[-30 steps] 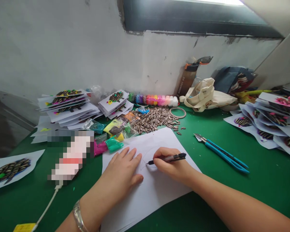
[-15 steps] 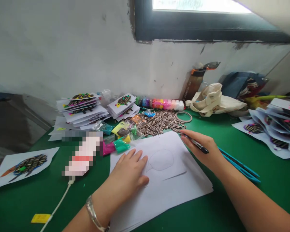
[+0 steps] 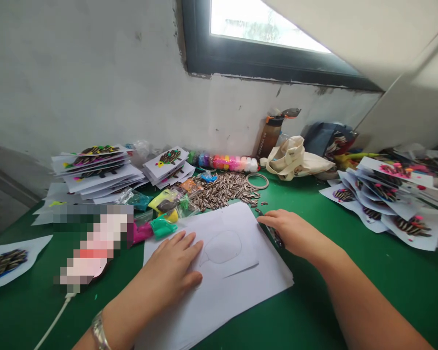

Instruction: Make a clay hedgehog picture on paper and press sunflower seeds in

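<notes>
A sheet of white paper [image 3: 237,291] on top of a small stack carries a thin pencil-like outline, rounded with a pointed end at its lower left, and a short dark line below it. My left hand [image 3: 177,262] lies flat on the paper's left side, fingers spread, beside the outline. Just off the paper's right edge, my right hand [image 3: 290,233] is palm down, low over the green table. Its fingers close on a dark pen [image 3: 275,236], which slants along the sheet's edge and is partly covered by the hand.
Striped seeds [image 3: 224,189] are heaped behind the paper, near a tape roll [image 3: 257,187]. Coloured clay bags [image 3: 163,226] lie left. Seed-picture cards stand in a left stack [image 3: 95,182] and a right pile [image 3: 377,194]. A bottle [image 3: 268,136] and cloth bag [image 3: 295,160] are behind.
My right hand has turned palm down and lowered the pen beside the paper. The blue tool near my right forearm is no longer visible. The view has swung right; my left hand stays on the paper.
</notes>
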The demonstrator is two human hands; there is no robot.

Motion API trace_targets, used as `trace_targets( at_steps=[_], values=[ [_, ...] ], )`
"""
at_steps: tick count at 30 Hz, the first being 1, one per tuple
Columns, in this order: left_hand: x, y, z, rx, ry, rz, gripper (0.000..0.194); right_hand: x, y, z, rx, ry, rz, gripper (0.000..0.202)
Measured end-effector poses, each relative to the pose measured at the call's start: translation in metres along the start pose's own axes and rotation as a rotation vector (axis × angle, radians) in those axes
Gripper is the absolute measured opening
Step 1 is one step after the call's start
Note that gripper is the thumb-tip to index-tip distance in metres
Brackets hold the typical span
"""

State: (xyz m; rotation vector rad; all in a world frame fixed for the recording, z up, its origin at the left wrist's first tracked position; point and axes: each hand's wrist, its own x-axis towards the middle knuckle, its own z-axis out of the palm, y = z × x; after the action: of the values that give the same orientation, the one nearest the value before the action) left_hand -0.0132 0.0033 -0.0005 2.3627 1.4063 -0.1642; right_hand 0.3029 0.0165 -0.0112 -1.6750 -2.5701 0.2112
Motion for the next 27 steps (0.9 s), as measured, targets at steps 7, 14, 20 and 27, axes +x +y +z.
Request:
trace_targets(
  at_steps=[7, 14, 20, 27],
  values=[
    [-0.003, -0.003, 0.001, -0.047, 0.032, 0.023, 0.056, -0.002, 0.005, 0.008, 0.093, -0.021, 0.032, 0.054],
    [-0.007, -0.002, 0.003, -0.043, 0.059, 0.047, 0.053, -0.003, 0.002, 0.006, 0.131, -0.015, 0.001, 0.045],
    [-0.009, 0.001, -0.001, -0.02, 0.051, 0.051, 0.05, -0.003, 0.001, 0.004, 0.145, -0.057, 0.015, 0.049],
    [-0.012, 0.003, -0.008, -0.041, 0.117, 0.06, 0.039, -0.004, -0.001, 0.006, 0.106, -0.03, 0.112, 0.044]
  ],
)
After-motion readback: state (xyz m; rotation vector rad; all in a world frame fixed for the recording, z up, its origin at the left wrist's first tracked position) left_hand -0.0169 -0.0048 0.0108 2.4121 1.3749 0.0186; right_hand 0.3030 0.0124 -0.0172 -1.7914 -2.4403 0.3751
